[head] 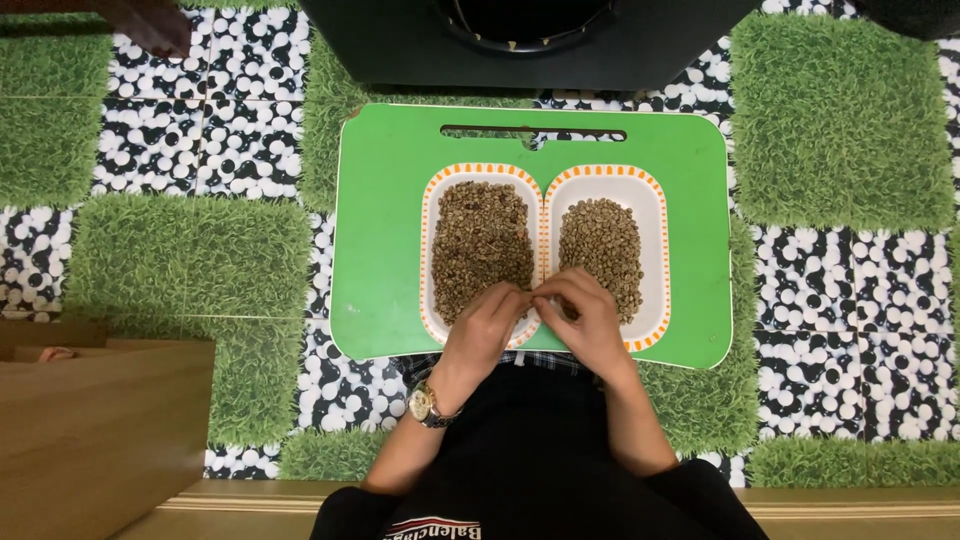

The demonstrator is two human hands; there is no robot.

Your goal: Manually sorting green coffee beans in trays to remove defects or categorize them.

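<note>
Two shallow oblong dishes, white with an orange dashed rim, side by side and touching along their long edges on a green tray (385, 250) with a slot handle at its far edge. Left dish (428, 240) carries a heap of darker, brownish beans (480, 240) that covers most of its floor; right dish (655, 240) carries a smaller, paler greenish-tan heap of beans (600, 245), white floor showing around it. Tray lies on a floor patterned in grass-green squares and black-and-white pebble squares. Left hand (480, 330) comes in from the near side over the near end of the left dish, fingers curled and drawn together at the tips; a watch (428, 405) on that wrist. Right hand (590, 320) sits over the near end of the right dish, fingers bunched in a pinch. The two hands meet at the fingertips above the shared rim; whether a bean is held in either cannot be told. Count: two dishes, two heaps, one tray, two hands. A dark box-like object (530, 40) stands just past the tray's far edge; a wooden piece (100, 420) lies near left.
</note>
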